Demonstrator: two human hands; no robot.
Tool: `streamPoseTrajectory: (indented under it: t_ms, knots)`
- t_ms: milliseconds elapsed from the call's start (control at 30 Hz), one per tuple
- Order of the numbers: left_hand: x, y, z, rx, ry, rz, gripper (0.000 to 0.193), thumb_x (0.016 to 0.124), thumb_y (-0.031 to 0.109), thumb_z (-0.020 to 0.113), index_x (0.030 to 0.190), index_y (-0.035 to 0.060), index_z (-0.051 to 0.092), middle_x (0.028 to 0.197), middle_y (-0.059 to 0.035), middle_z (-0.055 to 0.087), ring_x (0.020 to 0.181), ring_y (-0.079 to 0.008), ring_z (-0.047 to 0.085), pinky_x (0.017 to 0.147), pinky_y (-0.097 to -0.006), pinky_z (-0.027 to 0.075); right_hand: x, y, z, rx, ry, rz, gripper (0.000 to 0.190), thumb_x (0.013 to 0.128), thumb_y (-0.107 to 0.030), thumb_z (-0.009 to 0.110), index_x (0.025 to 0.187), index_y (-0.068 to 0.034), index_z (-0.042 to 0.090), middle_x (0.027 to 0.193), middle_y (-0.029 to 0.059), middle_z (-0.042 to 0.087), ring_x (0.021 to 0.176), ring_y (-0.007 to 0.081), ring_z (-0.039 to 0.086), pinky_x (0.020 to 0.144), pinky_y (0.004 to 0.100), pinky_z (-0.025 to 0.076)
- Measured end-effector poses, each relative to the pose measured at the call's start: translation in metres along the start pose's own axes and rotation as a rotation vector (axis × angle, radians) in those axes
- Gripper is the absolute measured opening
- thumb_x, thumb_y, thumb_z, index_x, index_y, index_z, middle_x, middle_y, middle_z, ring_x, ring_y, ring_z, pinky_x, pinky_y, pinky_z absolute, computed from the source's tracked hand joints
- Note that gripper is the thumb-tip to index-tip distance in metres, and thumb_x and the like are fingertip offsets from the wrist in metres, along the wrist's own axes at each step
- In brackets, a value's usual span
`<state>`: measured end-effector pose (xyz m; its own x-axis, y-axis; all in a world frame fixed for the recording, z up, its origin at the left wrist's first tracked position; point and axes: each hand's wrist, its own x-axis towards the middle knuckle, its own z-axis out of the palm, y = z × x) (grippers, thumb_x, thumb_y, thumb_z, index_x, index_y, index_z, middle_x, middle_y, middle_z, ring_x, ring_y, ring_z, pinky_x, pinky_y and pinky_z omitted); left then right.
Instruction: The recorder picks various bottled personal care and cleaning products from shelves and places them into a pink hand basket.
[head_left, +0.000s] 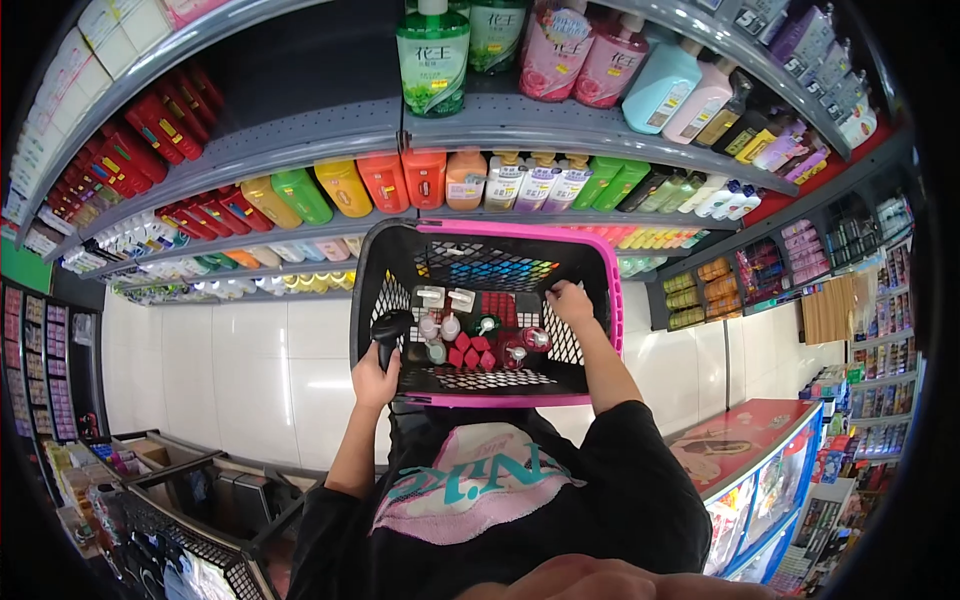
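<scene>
My left hand (375, 379) is closed around the handle of a black handheld barcode scanner (391, 326), at the left side of a black plastic shopping basket (480, 400) with a pink rim. My right hand (570, 302) is inside the basket's right part, its fingers bent near the mesh wall; whether it holds anything is unclear. Down in the basket stand several pump bottles, among them white-topped ones (450, 326), a green one (487, 325) and pink-red ones (535, 339). Several red-pink packs (471, 352) are grouped at the front middle.
Shelves with bottles (426, 180) curve across the far side, a green pump bottle (432, 64) on the upper one. A red-topped display case (742, 439) stands at the right. Dark open bins (217, 487) are at the lower left. Pale floor tiles (240, 360) show left of the basket.
</scene>
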<state>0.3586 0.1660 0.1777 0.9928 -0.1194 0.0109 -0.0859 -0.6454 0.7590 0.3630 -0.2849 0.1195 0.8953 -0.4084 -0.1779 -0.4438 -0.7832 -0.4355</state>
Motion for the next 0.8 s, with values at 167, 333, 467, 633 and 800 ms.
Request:
streamPoseTrajectory:
  t_ms: [167, 333, 467, 633, 800]
  knots:
    - [-0.002, -0.004, 0.001, 0.019, -0.006, -0.015, 0.031, 0.094, 0.033, 0.063, 0.101, 0.0029, 0.065, 0.072, -0.0151, 0.07, 0.073, -0.0402, 0.069, 0.069, -0.0474, 0.054, 0.034, -0.034, -0.115, 0.287, 0.243, -0.074, 0.027, 0.093, -0.026, 0.067, 0.102, -0.002, 0.073, 0.085, 0.0195, 0.073, 0.08, 0.0352, 0.073, 0.073, 0.0431, 0.056]
    - [-0.003, -0.003, 0.001, 0.019, 0.005, -0.016, 0.032, 0.094, 0.034, 0.064, 0.102, 0.003, 0.065, 0.072, -0.015, 0.07, 0.073, -0.0407, 0.069, 0.07, -0.0481, 0.054, 0.071, -0.085, -0.255, 0.306, 0.77, -0.271, 0.026, 0.094, -0.02, 0.069, 0.109, 0.0, 0.07, 0.102, 0.0181, 0.073, 0.078, 0.03, 0.071, 0.069, 0.0375, 0.055]
    - [-0.003, -0.005, 0.0, 0.051, 0.018, 0.016, 0.026, 0.096, 0.03, 0.06, 0.101, 0.0053, 0.065, 0.069, -0.0094, 0.07, 0.069, -0.0298, 0.072, 0.067, -0.0404, 0.054, 0.095, -0.119, -0.334, 0.244, 1.052, -0.413, 0.036, 0.091, -0.02, 0.071, 0.121, -0.002, 0.064, 0.112, 0.0183, 0.063, 0.08, 0.0267, 0.063, 0.081, 0.0391, 0.051]
    - [-0.002, -0.006, 0.002, 0.006, 0.016, -0.011, 0.033, 0.094, 0.035, 0.064, 0.1, 0.0027, 0.065, 0.075, -0.0235, 0.067, 0.074, -0.0457, 0.067, 0.067, -0.0511, 0.052, 0.135, -0.129, -0.37, 0.046, 1.259, -0.412, 0.059, 0.089, -0.027, 0.075, 0.134, 0.004, 0.052, 0.123, 0.0222, 0.058, 0.099, 0.03, 0.06, 0.091, 0.0411, 0.048]
    - [-0.004, 0.0, -0.002, 0.025, 0.043, 0.004, 0.034, 0.094, 0.036, 0.064, 0.098, 0.0028, 0.064, 0.075, -0.0239, 0.067, 0.074, -0.0461, 0.067, 0.067, -0.0515, 0.052, 0.127, -0.172, -0.34, 0.156, 1.198, -0.442, 0.06, 0.088, -0.019, 0.074, 0.137, 0.002, 0.047, 0.133, 0.0249, 0.046, 0.077, 0.0256, 0.062, 0.082, 0.0367, 0.053]
